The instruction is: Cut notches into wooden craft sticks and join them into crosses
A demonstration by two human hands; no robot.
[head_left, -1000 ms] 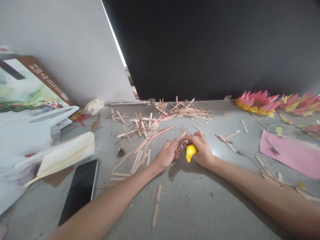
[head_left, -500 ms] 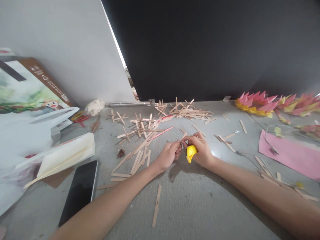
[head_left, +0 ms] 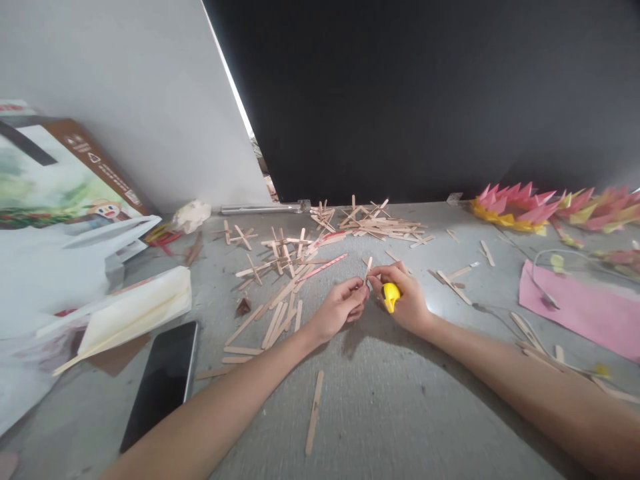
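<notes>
My left hand [head_left: 341,307] is closed, pinching a wooden craft stick [head_left: 369,264] that stands almost upright between both hands. My right hand [head_left: 406,299] is curled around a small, rounded yellow object [head_left: 391,297] with a dark spot at one end; its kind does not show clearly. The right thumb and fingertips reach in close to the stick, and I cannot tell whether they touch it. Beyond my hands lie loose craft sticks [head_left: 280,319] and several crossed-stick pieces [head_left: 285,257]. A single stick [head_left: 315,412] rests on the grey tabletop [head_left: 380,413] nearer to me.
On the left are a phone [head_left: 163,380], a white plastic bag [head_left: 55,267] and a printed box [head_left: 75,173]. A red-striped straw [head_left: 323,268] lies amid the sticks. At right are pink paper [head_left: 575,310], a white cable [head_left: 543,290] and pink-yellow folded-paper rings [head_left: 515,207]. A dark panel [head_left: 425,100] stands behind.
The craft stick between my hands has turned more upright. My right hand has shifted slightly right with the yellow object, which has turned, and my left fingers have loosened a little.
</notes>
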